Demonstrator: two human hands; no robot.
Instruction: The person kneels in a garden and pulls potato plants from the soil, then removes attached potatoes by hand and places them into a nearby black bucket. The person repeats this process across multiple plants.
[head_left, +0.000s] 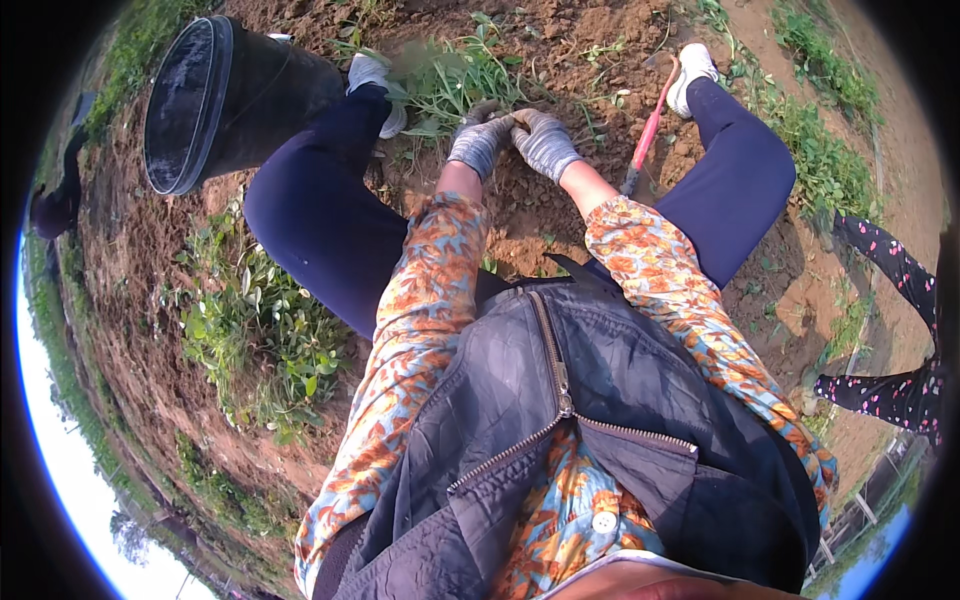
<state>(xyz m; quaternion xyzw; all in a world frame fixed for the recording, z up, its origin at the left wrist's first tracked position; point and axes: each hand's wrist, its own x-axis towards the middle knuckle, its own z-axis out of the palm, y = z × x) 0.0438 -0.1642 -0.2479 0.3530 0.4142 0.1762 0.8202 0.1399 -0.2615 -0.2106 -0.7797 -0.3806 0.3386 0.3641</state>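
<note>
Both my hands wear grey knit gloves and meet low over the soil between my spread legs. My left hand (481, 141) has its fingers curled, their tips turned toward the other hand. My right hand (544, 142) bends inward so its fingertips touch or nearly touch the left glove. Whether something small is pinched between them cannot be made out. Just beyond the left glove lies a heap of green leafy plants (465, 79). A hand tool with a red handle (649, 135) rests on the brown soil (555, 217) right of my hands, its far end beside my right shoe (694, 75).
A black plastic bucket (281, 86) stands by my left leg. Leafy plants (262, 330) grow on my left, with more greenery (829, 161) along the right. Another person's legs in patterned trousers (885, 394) are close on the right. A dark figure (64, 187) bends at the far left.
</note>
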